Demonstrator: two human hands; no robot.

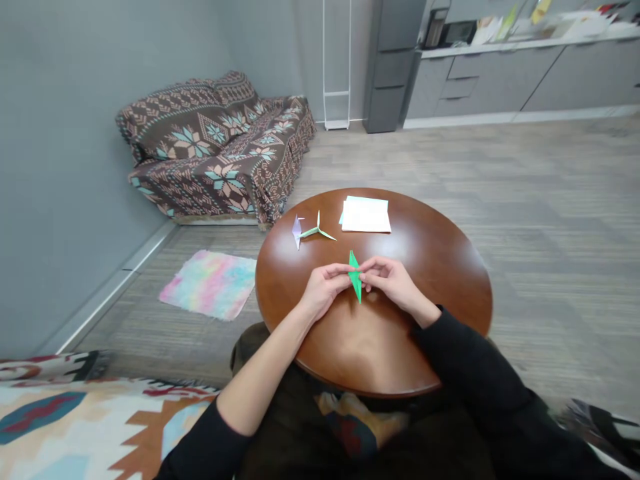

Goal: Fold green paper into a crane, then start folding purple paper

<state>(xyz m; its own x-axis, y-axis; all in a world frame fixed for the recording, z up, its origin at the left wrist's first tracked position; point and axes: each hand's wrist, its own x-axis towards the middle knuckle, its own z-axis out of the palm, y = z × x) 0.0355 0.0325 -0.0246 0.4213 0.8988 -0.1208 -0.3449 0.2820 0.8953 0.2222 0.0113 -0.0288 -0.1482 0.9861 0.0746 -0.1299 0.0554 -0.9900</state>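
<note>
A rainbow-pastel shaggy rug (210, 285) lies on the grey floor beside a round, glossy brown wooden table (430, 267), with a sofa under a brown, teal and pink patterned cover (220, 147) standing behind the rug. On the table's far left part, a pale purple folded-paper figure (297, 233) sits by a pale green, three-pointed folded-paper figure (318, 231), one green point reaching the purple paper. Nearer the person, the left hand (325, 288), its sleeve pushed up the forearm, pinches the left side of a bright green, narrow, pointed folded-paper piece (355, 279) between thumb and forefinger, the hand nearly closed. The green piece is held over the table between both hands, its long points directed away from and toward the person. Beyond it rests a small stack of white and light blue paper sheets (367, 215). The right hand (393, 280), below a long black sleeve (465, 353), grips the piece's right side with thumb and forefinger close together, the remaining fingers curled beneath.
</note>
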